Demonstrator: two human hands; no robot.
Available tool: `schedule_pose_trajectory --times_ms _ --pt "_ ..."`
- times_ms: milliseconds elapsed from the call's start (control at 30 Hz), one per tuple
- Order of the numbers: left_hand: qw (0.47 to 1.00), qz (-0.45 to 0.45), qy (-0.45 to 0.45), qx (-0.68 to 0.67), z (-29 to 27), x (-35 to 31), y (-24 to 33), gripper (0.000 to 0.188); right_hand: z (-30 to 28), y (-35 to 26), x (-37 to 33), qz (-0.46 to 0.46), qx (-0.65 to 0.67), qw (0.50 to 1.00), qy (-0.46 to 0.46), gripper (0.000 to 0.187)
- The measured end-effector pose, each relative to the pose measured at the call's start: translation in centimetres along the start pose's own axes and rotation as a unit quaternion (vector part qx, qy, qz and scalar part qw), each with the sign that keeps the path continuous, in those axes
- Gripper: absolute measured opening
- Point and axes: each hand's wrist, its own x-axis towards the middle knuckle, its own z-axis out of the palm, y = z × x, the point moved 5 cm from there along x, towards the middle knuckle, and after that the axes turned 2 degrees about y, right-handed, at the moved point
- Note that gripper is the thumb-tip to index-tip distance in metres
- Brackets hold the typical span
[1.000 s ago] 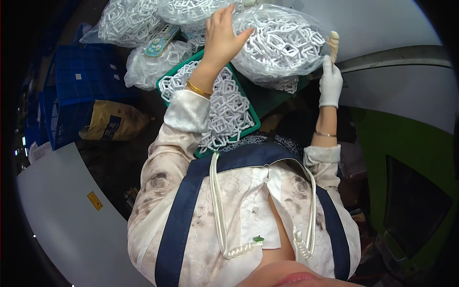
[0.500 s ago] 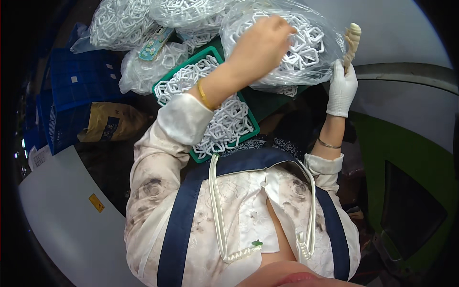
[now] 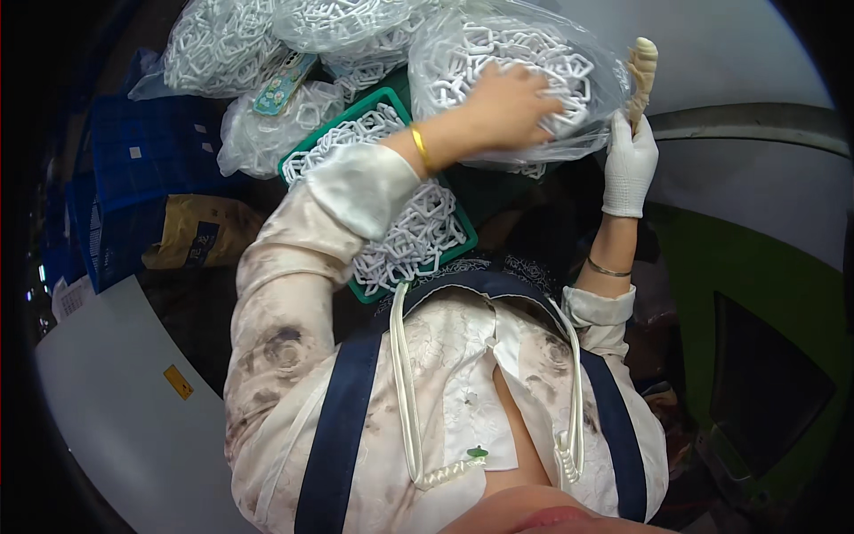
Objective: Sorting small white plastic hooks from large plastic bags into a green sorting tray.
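Observation:
My bare left hand [image 3: 511,107], a gold bangle at its wrist, lies palm down over a clear plastic bag [image 3: 433,84] full of white plastic links [image 3: 569,62]. Its fingers are spread and a little blurred; nothing shows in them. To the right of the bag, my right hand [image 3: 631,173] wears a white knitted glove and is closed round the lower end of an upright, beige, ridged stick-like piece [image 3: 642,76]. A green tray [image 3: 469,233] heaped with white links stands below my left forearm, which hides its middle.
More clear bags of white links [image 3: 222,44] crowd the far left, with a patterned phone-like case [image 3: 283,84] on them. At left are blue crates [image 3: 151,133], a brown printed sack [image 3: 200,231] and a pale grey surface [image 3: 133,383]. A dark panel [image 3: 765,374] stands at right.
My left hand has moved slightly down and right over the bag, and its fingers have gone from bunched to spread. My right hand still holds the beige piece, nearly unmoved.

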Motion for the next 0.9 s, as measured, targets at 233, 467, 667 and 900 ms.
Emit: schedule_pose_trajectory --times_ms 233,467,667,900 --pt "0.983 -0.078 0.098 0.135 0.0 1.4 -4.8 0.051 0.3 -0.3 -0.7 0.027 -0.041 0.998 -0.025 0.024" --pt "0.990 0.029 0.104 -0.088 0.2 1.8 2.1 0.044 0.2 -0.2 -0.1 -0.014 -0.051 0.998 -0.020 0.024" --pt "0.996 0.026 -0.054 -0.063 -1.2 -0.2 -4.4 0.039 -0.5 -0.1 -0.4 0.012 -0.048 0.998 -0.025 0.024" --pt "0.981 -0.093 0.095 0.142 0.9 3.1 -4.4 0.057 0.2 -1.2 -0.5 0.009 -0.063 0.997 -0.036 0.024"
